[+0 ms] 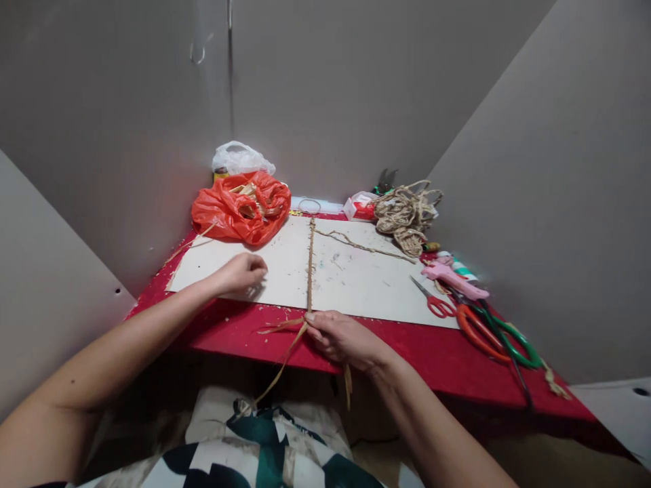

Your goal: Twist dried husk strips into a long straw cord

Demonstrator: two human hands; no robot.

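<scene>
Right hand [340, 337] pinches near end of braided straw cord [310, 264], fingers closed on it; cord runs far across pale board [356, 285]. Left hand [240, 272] loosely curled, fingertips on board's left part, holding nothing visible.

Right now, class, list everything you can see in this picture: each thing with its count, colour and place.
table: one, red, centre
board: one, cream, flat on the table
braided cord: one, tan, lying straight down the board's middle
loose straw strands: a few, tan, hanging off the near edge
orange bag: one, far left corner
white bag: one, behind the orange bag
rope bundle: one, tan, far right
small scissors: one, red handles, right of board
large scissors: two, orange and green handles, right edge
glue gun: one, pink, right
left hand: resting on board, fingers curled
right hand: grip on the cord's near end
</scene>
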